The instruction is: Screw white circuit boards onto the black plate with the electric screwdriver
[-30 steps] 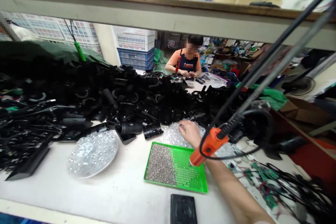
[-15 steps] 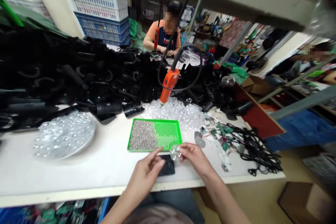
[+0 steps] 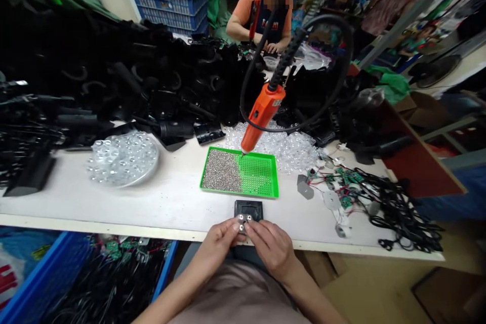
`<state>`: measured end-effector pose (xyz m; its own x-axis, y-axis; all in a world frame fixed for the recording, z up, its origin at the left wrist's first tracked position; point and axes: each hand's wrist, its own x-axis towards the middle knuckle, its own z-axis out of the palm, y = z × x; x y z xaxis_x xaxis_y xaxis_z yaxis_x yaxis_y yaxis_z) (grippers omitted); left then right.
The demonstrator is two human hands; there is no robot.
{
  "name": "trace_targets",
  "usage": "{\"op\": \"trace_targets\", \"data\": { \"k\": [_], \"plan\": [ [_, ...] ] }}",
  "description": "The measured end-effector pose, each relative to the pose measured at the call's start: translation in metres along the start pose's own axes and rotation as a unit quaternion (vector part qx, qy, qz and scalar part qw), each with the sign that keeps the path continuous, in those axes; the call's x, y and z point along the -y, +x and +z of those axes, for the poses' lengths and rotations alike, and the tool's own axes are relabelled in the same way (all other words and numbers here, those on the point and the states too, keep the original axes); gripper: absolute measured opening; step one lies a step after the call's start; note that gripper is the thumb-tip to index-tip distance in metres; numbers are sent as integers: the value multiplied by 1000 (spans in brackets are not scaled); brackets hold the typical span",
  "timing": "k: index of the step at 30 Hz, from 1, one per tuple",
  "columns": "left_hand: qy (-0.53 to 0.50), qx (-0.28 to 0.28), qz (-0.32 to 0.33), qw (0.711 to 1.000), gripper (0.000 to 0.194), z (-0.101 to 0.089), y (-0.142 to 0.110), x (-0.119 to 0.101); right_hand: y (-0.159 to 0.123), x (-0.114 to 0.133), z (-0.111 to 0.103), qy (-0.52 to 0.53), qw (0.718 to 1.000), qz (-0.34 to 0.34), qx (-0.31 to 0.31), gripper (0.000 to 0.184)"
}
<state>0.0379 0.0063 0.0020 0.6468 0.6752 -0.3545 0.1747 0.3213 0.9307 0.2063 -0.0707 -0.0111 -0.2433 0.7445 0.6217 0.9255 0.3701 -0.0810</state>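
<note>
A small clear plastic piece with three round, shiny lens-like bumps [image 3: 242, 224] sits between my two hands at the table's front edge. My left hand [image 3: 218, 243] pinches its left side, and my right hand [image 3: 274, 249] closes on its right side. Just beyond the fingertips lies a flat black block [image 3: 253, 208], partly covered by the piece and the fingers. Further back is a green tray [image 3: 275, 182] with small metal screws [image 3: 221, 172] heaped in its left half. An orange electric screwdriver [image 3: 261, 116] hangs over the tray's back edge, its tip pointing down.
A bowl of clear plastic pieces [image 3: 125, 159] stands left, and a pile of similar pieces [image 3: 298, 149] lies behind the tray. Black housings [image 3: 178, 86] fill the back. Circuit boards and black cables [image 3: 395, 207] lie right. A co-worker [image 3: 261, 15] sits opposite.
My left hand has come over to the clear piece, which my right hand alone held before. Both hands now hold it in front of the black block. The view has shifted.
</note>
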Motion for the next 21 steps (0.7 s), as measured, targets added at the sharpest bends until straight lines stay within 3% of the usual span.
{"op": "trace_targets", "data": {
  "k": [2,5,7,9,12,17,19,21],
  "plan": [
    [190,-68,65,977,47,-7,-2,1,-5,-6,5,-6,1000,18,24,27],
    [440,-125,203,866,39,-14,6,9,-6,-15,9,-32,997,23,61,23],
    [533,-122,268,793,39,-15,15,16,-4,-18,10,-45,995,23,81,21],
    [582,-126,300,745,40,-15,23,24,-2,-18,13,-47,993,44,101,21],
    [618,-130,311,710,39,-16,30,32,-6,-9,23,-39,988,105,106,23],
    [646,-147,362,656,36,-20,31,34,-26,23,46,-65,978,189,51,44],
    [650,-151,384,638,36,-23,34,35,-33,23,49,-56,979,190,47,53],
    [654,-154,386,632,37,-27,39,38,-39,4,39,-43,989,139,34,56]
  ]
}}
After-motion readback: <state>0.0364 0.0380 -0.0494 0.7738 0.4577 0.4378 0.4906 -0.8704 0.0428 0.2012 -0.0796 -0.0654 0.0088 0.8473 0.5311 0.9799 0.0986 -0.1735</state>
